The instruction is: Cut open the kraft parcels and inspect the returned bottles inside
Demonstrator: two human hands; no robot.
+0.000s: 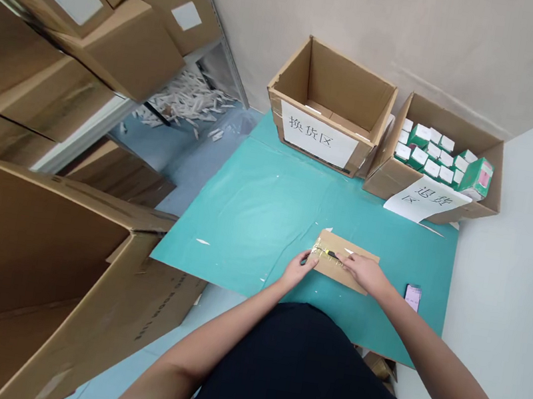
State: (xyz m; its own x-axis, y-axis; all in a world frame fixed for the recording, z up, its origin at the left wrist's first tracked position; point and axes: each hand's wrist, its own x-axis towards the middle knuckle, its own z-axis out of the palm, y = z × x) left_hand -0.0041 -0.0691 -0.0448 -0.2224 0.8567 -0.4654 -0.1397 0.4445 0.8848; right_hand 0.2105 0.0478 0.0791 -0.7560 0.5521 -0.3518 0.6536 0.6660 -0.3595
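Note:
A small flat cardboard parcel sealed with clear tape lies on the teal table in front of me. My left hand rests at the parcel's left end, fingers curled against its edge. My right hand lies on top of the parcel, closed around a small dark cutter with yellow on it, its tip on the tape line.
An open, nearly bare carton with a paper label stands at the table's back. Beside it sits a carton of several green-and-white small boxes. A phone lies by my right wrist. Large open carton at left; stacked cartons on shelving.

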